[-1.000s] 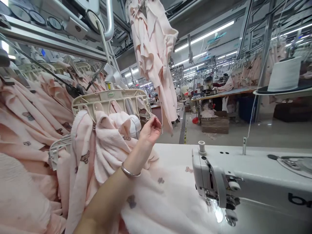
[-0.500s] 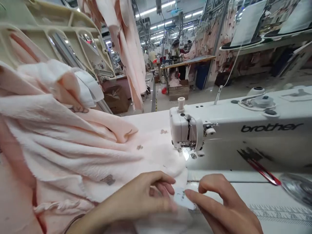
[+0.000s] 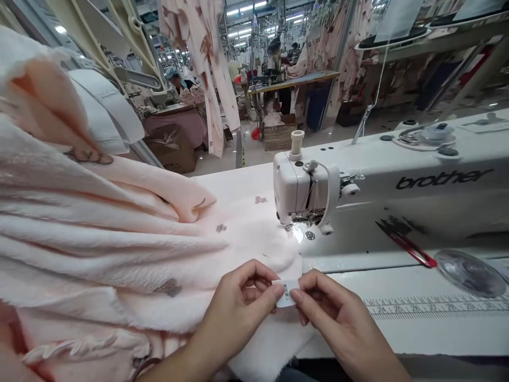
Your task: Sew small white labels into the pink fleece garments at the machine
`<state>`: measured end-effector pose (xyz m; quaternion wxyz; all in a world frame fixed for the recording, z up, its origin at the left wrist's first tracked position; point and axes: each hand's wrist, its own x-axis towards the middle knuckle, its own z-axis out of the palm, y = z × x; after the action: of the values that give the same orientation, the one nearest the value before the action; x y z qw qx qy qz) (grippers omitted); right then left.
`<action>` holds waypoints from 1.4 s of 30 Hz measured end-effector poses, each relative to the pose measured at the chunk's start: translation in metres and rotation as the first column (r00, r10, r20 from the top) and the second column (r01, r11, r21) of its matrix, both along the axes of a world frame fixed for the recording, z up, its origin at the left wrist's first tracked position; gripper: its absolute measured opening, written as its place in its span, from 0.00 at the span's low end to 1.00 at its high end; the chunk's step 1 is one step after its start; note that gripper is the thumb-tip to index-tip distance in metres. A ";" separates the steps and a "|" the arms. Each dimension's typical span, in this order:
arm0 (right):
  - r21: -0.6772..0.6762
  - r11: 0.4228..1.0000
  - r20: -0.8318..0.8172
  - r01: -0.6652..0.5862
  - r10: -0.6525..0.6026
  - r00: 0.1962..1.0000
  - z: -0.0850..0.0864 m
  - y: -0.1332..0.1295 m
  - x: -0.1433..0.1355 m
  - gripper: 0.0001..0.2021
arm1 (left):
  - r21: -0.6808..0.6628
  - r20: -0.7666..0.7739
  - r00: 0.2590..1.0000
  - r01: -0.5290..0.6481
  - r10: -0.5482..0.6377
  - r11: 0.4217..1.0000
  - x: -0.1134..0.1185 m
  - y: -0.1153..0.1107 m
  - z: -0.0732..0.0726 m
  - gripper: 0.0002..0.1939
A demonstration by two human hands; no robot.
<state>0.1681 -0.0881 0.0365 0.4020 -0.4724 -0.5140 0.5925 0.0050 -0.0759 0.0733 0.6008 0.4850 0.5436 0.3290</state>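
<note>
A small white fabric label (image 3: 285, 300) with dark print is pinched between my two hands, above the edge of the pink plush fabric (image 3: 246, 249). My left hand (image 3: 246, 302) grips its left end between thumb and fingers. At the right end, my right hand (image 3: 330, 307) holds it the same way. The fabric spreads leftwards in folds, with small brown and pink motifs, and runs up to the needle area of the white sewing machine (image 3: 302, 185). The machine's lamp lights the cloth there.
Red-handled thread snips (image 3: 413, 249) lie on the machine bed, near a clear round dish (image 3: 471, 273). A printed ruler (image 3: 429, 307) runs along the table front. Thread cones (image 3: 400, 21) stand at upper right. Pink garments (image 3: 210, 69) hang ahead, and people work beyond.
My right hand has come closer to my left, and both now hold the label, which is lifted and stretched flat. The camera view has tilted down somewhat.
</note>
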 end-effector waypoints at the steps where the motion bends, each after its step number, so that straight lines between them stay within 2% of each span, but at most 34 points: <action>1: -0.021 1.000 -0.004 0.021 -0.021 1.000 0.001 0.000 -0.001 0.16 | 0.001 -0.017 1.000 0.013 -0.013 1.000 0.000 0.001 0.000 0.13; 6: -0.051 0.998 -0.010 0.026 -0.026 1.000 0.002 0.000 0.000 0.15 | -0.073 0.003 0.999 0.045 -0.045 0.996 0.002 0.005 -0.003 0.14; 10: -0.014 1.000 0.011 -0.012 0.012 1.000 -0.007 0.004 0.007 0.14 | -0.122 -0.012 0.998 0.058 -0.060 0.991 0.003 0.010 -0.003 0.14; 12: 0.110 0.994 0.115 -0.016 0.003 0.993 -0.017 0.005 0.009 0.11 | -0.106 -0.071 0.995 0.068 -0.075 0.992 0.002 0.016 0.006 0.13; 13: 0.228 0.973 0.207 -0.029 -0.019 0.978 -0.024 0.005 0.011 0.09 | -0.062 -0.127 0.989 0.064 -0.071 0.996 0.003 0.021 0.012 0.12; 14: 0.374 0.926 0.314 -0.056 -0.069 0.947 -0.033 0.004 0.012 0.08 | 0.007 -0.198 0.979 0.059 -0.056 0.998 0.004 0.027 0.019 0.11; 16: 0.639 0.749 0.507 -0.173 -0.241 0.828 -0.051 0.001 0.015 0.11 | 0.165 -0.355 0.935 0.060 0.002 0.984 0.008 0.042 0.027 0.10; 17: 0.713 0.656 0.567 -0.249 -0.330 0.754 -0.059 -0.002 0.017 0.13 | 0.222 -0.423 0.906 0.077 0.025 0.972 0.011 0.051 0.027 0.09; 18: 0.745 0.590 0.606 -0.313 -0.400 0.688 -0.066 -0.003 0.020 0.13 | 0.247 -0.481 0.876 0.107 0.026 0.963 0.015 0.059 0.024 0.08; 19: 0.750 0.558 0.630 -0.354 -0.441 0.639 -0.071 -0.005 0.024 0.12 | 0.237 -0.530 0.848 0.146 0.002 0.960 0.018 0.067 0.017 0.08; 21: 0.731 0.569 0.653 -0.375 -0.428 0.625 -0.076 -0.005 0.030 0.10 | 0.163 -0.597 0.799 0.210 -0.073 0.964 0.023 0.079 -0.001 0.07; 23: 0.715 0.626 0.627 -0.310 -0.379 0.681 -0.074 0.000 0.033 0.05 | 0.097 -0.630 0.767 0.233 -0.122 0.968 0.027 0.085 -0.018 0.07; 25: 0.703 0.676 0.584 -0.222 -0.370 0.723 -0.070 0.008 0.032 0.05 | 0.075 -0.624 0.773 0.211 -0.120 0.975 0.029 0.086 -0.028 0.08; 27: 0.694 0.700 0.574 -0.168 -0.398 0.716 -0.068 0.016 0.027 0.07 | 0.059 -0.559 0.822 0.173 -0.111 0.983 0.031 0.085 -0.032 0.09; 31: 0.715 0.687 0.585 -0.131 -0.485 0.650 -0.071 0.024 0.023 0.06 | -0.014 -0.379 0.921 0.096 -0.094 0.995 0.036 0.079 -0.040 0.11; 33: 0.712 0.687 0.603 -0.142 -0.497 0.624 -0.072 0.025 0.025 0.09 | -0.036 -0.372 0.925 0.072 -0.080 0.997 0.037 0.077 -0.048 0.11; 36: 0.681 0.706 0.643 -0.193 -0.451 0.618 -0.072 0.024 0.029 0.16 | -0.041 -0.399 0.915 0.051 -0.063 0.998 0.038 0.074 -0.058 0.11; 42: 0.678 0.700 0.638 -0.223 -0.410 0.652 -0.078 0.023 0.034 0.18 | 0.015 -0.477 0.879 0.033 -0.022 0.999 0.039 0.072 -0.066 0.11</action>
<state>0.2025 -0.0648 -0.0414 0.3336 -0.5093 -0.7899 0.0735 0.0442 -0.0043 0.0077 0.4477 0.5657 0.6639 0.1971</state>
